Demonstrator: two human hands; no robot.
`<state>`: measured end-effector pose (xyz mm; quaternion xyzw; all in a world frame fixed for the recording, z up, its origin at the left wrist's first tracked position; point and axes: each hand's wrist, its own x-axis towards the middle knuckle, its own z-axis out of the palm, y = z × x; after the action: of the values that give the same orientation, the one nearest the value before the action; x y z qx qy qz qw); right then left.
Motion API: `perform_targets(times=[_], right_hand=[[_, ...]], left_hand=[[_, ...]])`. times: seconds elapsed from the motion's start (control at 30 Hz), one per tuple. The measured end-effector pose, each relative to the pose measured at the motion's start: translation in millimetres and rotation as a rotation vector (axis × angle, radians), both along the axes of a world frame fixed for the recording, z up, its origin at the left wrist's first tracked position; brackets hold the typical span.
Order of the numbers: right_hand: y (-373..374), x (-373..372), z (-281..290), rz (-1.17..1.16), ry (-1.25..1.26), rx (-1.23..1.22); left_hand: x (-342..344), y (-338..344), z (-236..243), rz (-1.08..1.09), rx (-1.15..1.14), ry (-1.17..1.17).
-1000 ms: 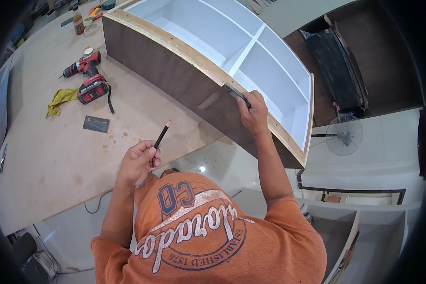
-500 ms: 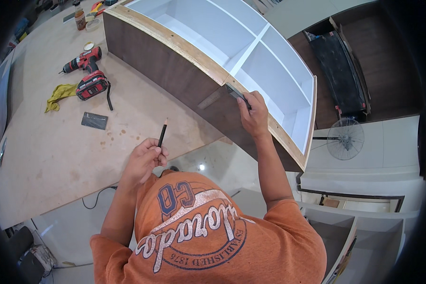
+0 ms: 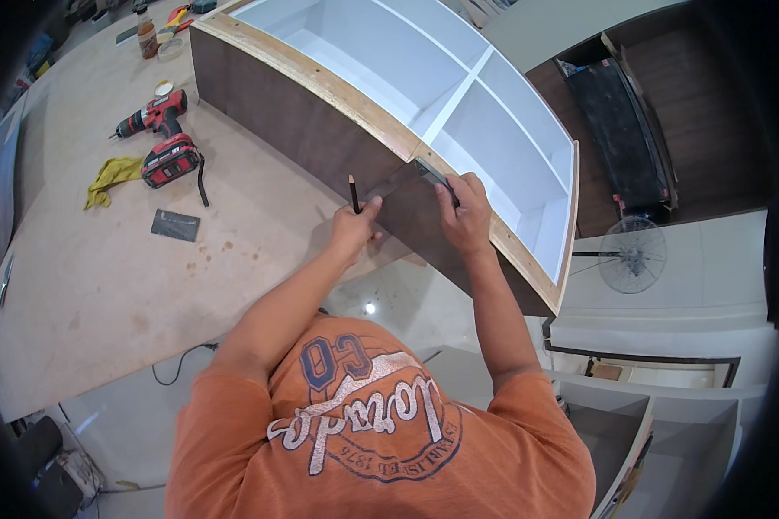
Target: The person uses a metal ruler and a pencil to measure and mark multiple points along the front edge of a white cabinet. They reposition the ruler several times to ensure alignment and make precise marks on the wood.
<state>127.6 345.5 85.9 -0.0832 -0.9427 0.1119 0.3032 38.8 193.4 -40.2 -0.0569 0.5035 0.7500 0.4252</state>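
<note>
My right hand (image 3: 467, 214) grips the dark handle of a try square (image 3: 431, 174) at the light wooden front edge of a cabinet (image 3: 277, 112). The square's thin blade lies across the cabinet's dark brown side. Close to the lower end of that blade, my left hand (image 3: 351, 233) is closed round a black pencil (image 3: 353, 192), whose sharpened end points up. The left thumb reaches toward the blade; whether it touches cannot be made out. White compartments fill the cabinet's open front.
On the plywood table (image 3: 86, 285) lie a red and black cordless drill (image 3: 163, 138), a yellow cloth (image 3: 112, 180), a dark flat rectangular piece (image 3: 175, 226) and a small bottle (image 3: 146, 35). A wire-caged fan (image 3: 632, 255) stands at the right.
My left hand has moved right and up with the pencil, from over the table's front edge to the cabinet side. My right hand stays on the try square, nearly in place.
</note>
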Motion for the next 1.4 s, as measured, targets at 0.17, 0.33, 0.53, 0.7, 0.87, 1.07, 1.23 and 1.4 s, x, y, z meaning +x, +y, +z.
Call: perform_targets(times=[0.17, 0.33, 0.53, 0.7, 0.87, 1.07, 1.23, 1.4], right_hand=[[-4, 0, 2, -0.013, 0.016, 0.030], [-11, 0, 3, -0.052, -0.006, 0.083], [-33, -6, -6, -0.133, 0.052, 0.379], [-49, -17, -21, -0.178, -0.009, 0.406], [-50, -28, -44, -0.295, 0.039, 0.380], [-51, -34, -56, -0.376, 0.057, 0.393], [-60, -40, -57, -0.421, 0.044, 0.422], [-54, -36, -63, -0.441, 0.034, 0.421]], left_hand=[[-5, 26, -13, 0.128, 0.009, -0.073], [-4, 34, -21, 0.164, 0.019, -0.027], [-7, 36, -28, 0.152, 0.029, -0.004], [-8, 33, -25, 0.134, 0.045, -0.038], [-12, 30, -27, 0.084, 0.042, -0.028], [-14, 31, -30, 0.074, -0.015, 0.018], [-19, 24, -41, 0.024, -0.028, 0.082], [-15, -14, -23, -0.118, -0.143, 0.197]])
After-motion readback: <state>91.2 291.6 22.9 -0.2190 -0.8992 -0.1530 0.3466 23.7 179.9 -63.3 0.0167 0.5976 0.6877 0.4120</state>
